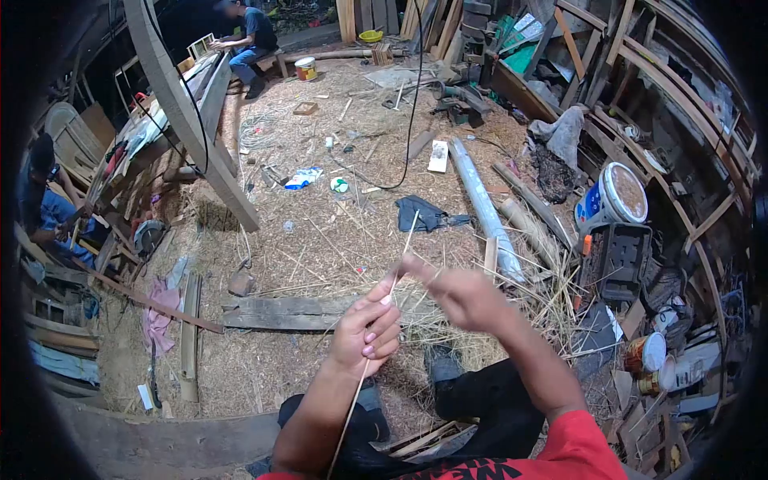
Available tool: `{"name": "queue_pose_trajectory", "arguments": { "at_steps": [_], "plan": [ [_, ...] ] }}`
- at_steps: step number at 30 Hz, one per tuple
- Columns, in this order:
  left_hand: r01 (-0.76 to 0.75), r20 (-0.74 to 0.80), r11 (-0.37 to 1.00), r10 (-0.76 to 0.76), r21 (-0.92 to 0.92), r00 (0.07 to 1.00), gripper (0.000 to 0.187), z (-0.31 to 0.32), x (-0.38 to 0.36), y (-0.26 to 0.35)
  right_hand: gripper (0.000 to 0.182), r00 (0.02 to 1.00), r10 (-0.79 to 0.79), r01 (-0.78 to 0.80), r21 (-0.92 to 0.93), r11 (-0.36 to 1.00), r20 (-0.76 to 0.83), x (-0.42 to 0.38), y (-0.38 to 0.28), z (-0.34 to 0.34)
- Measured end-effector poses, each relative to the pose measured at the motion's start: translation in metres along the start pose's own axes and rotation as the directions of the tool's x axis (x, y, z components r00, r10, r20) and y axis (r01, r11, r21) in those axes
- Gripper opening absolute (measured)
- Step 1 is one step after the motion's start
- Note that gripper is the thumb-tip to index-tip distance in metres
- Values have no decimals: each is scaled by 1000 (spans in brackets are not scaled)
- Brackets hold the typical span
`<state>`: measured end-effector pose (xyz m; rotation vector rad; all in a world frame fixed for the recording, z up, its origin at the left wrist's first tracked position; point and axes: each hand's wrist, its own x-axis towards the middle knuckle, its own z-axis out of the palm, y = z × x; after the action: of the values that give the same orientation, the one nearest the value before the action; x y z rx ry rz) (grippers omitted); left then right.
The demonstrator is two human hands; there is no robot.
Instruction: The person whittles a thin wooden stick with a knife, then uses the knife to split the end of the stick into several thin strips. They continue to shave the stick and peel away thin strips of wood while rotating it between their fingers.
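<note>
A long, thin, pale strip, like split bamboo or cane, runs from near my lap up through my left hand. My left fingers are closed around it, and its far end points up and forward. My right hand is beside the strip's upper part, smeared by motion. Its fingers look curled, with the foremost fingertips at the strip. A small dark shape shows near those fingertips, but I cannot make out what it is.
A weathered plank lies ahead of my feet on the shaving-covered floor. Pale stalks are heaped at right, near a grey pipe and a white bucket. A slanting post stands left. One person sits far back; another is at left.
</note>
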<state>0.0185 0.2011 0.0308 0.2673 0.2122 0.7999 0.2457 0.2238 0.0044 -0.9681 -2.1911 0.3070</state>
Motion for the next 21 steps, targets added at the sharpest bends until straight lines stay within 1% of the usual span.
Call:
{"name": "queue_pose_trajectory", "arguments": {
  "at_steps": [1,3,4,5,6,8,9,12,13,14,15,18,19,20,21],
  "plan": [
    [-14,-42,997,18,76,999,54,3,-1,-1,62,994,-43,51,-66,997,104,2,-19,-1],
    [-58,-126,979,84,198,988,48,3,-3,-6,62,987,33,-16,-108,994,156,9,-44,-8],
    [-56,-145,968,94,244,985,46,4,-3,-6,62,980,74,-51,-131,990,182,10,-49,-9],
    [-53,-163,956,103,288,981,45,8,-5,-7,60,991,65,-54,-100,994,115,7,-39,-2],
    [-48,-178,942,112,331,977,44,11,-4,-8,60,992,62,-51,-99,994,112,7,-36,-2],
    [-36,-228,933,125,358,966,47,11,0,-8,59,993,60,-51,-94,994,101,9,-30,-5],
    [-31,-254,928,134,372,958,48,11,1,-9,59,991,95,-83,-122,989,94,9,-29,-3],
    [-39,-226,900,151,435,962,52,11,3,-12,59,994,105,-98,-152,983,42,9,-7,-5],
    [-6,-221,891,119,455,968,53,13,2,-15,55,990,140,-143,-138,980,-29,7,14,0],
    [25,-215,880,88,475,973,54,16,0,-18,51,964,247,-257,-115,960,-95,8,32,-5],
    [60,-210,867,53,495,976,55,17,-2,-20,48,921,354,-370,-83,925,-160,8,47,-13],
    [53,-181,846,51,530,982,55,16,-4,-20,42,814,527,-529,64,846,-244,1,77,-35],
    [46,-183,881,47,472,982,55,10,-2,-16,41,801,562,-515,242,822,-207,4,65,-35],
    [45,-172,900,34,434,984,55,7,-1,-13,40,789,594,-493,415,765,-158,5,47,-29],
    [50,-164,917,17,397,986,54,5,0,-11,40,776,622,-463,576,673,-104,9,29,-24]
  ]
}}
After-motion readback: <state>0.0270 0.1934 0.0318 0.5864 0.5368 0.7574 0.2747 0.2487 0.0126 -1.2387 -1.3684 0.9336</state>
